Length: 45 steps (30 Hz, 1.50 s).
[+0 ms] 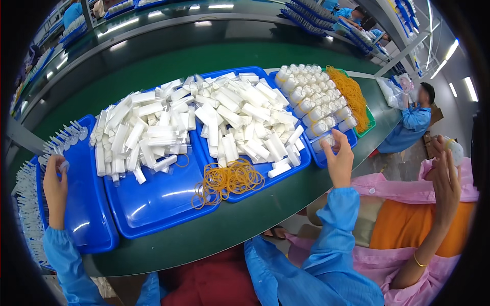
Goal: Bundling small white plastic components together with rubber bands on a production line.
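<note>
At the far left, my left hand (55,187) pinches a small white plastic part (64,166) between thumb and fingers. It is beside a blue tray (86,214) where several white stemmed plastic parts (67,137) stand in rows. My right hand (340,160) has its thumb and fingertips on a white bundle in clear film (320,144), at the near end of the right-hand blue tray (348,138). Rows of similar bundles (306,95), some with yellow rubber bands around them, fill that tray. Between my hands, clear-sleeved white pieces (237,111) lie heaped across two blue trays (160,206).
Loose rubber bands (229,179) lie across the middle trays' near edges. A green tray (370,121) holds more bands (348,95). At right, a pink-sleeved co-worker's hand (446,172) holds a white banded bundle (454,151). Another blue-clad person (415,118) sits beyond the green table (268,218).
</note>
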{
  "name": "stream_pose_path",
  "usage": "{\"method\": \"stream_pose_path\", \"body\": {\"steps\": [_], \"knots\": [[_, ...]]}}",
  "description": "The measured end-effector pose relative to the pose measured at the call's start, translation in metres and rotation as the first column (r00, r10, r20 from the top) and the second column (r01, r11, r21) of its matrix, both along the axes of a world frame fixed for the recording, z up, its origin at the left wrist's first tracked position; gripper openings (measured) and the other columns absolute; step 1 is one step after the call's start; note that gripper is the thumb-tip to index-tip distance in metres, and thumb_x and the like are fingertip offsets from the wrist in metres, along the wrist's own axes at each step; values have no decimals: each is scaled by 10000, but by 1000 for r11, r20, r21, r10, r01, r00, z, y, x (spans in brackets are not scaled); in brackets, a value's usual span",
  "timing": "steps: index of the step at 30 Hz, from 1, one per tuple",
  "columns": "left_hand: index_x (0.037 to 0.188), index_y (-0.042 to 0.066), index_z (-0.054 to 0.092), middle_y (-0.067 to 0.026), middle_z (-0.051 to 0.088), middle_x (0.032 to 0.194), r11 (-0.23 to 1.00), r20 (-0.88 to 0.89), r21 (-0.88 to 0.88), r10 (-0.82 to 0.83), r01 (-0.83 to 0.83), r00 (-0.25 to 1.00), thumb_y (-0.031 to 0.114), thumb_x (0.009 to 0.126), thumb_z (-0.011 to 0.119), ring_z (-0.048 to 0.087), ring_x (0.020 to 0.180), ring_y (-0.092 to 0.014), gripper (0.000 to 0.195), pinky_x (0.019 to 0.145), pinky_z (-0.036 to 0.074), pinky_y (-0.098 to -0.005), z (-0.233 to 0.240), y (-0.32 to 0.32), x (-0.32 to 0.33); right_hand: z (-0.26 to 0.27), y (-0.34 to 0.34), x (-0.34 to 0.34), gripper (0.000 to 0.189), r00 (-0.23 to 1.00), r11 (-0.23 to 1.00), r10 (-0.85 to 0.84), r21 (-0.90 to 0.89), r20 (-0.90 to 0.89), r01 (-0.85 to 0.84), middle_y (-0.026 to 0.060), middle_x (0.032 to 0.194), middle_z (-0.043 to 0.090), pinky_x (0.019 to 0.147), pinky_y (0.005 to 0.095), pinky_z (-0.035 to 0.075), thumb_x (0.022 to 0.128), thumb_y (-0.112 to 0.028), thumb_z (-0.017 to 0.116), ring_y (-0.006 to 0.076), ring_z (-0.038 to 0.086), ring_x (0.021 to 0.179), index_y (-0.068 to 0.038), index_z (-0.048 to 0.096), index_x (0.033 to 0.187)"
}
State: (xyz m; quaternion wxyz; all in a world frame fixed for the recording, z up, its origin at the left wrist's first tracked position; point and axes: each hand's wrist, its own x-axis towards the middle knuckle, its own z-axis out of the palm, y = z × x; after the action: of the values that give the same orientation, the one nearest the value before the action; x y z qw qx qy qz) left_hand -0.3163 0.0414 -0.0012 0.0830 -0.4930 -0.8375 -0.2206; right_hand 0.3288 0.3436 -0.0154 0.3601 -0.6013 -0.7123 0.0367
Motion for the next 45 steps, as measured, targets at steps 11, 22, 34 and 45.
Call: {"method": "stream_pose_path", "body": {"steps": [11,22,34,45], "knots": [[1039,42,678,-87,666,1017,961,319,262,-171,86,932,-46,827,722,636,927,-175,234,781,504,-285,48,-16,161,44,-50,-107,277,941,933,338,134,-1,-335,116,1074,683,874,387,476,920,-67,692,266,615,919,-15,667,1191],[1004,61,695,-92,665,953,899,311,358,-368,251,876,-107,744,746,661,845,-246,314,729,530,-336,-4,-16,254,16,-97,-285,318,268,390,821,-153,504,-908,97,975,625,803,386,494,727,-72,781,277,619,920,-68,628,1006],[1021,52,721,-102,680,1030,826,457,511,-495,237,739,-107,775,766,689,891,-222,296,745,556,-302,0,-23,270,49,-127,-270,412,453,241,283,-395,-845,-887,41,852,623,634,281,537,954,-145,685,140,658,715,-31,527,1317],[1040,71,739,-103,716,1051,820,464,514,-513,252,722,-117,751,772,687,842,-219,346,719,538,-310,15,-27,281,35,-157,-250,483,401,230,113,-368,-909,-901,37,815,608,626,265,531,983,-143,640,114,634,702,-7,469,1413]]}}
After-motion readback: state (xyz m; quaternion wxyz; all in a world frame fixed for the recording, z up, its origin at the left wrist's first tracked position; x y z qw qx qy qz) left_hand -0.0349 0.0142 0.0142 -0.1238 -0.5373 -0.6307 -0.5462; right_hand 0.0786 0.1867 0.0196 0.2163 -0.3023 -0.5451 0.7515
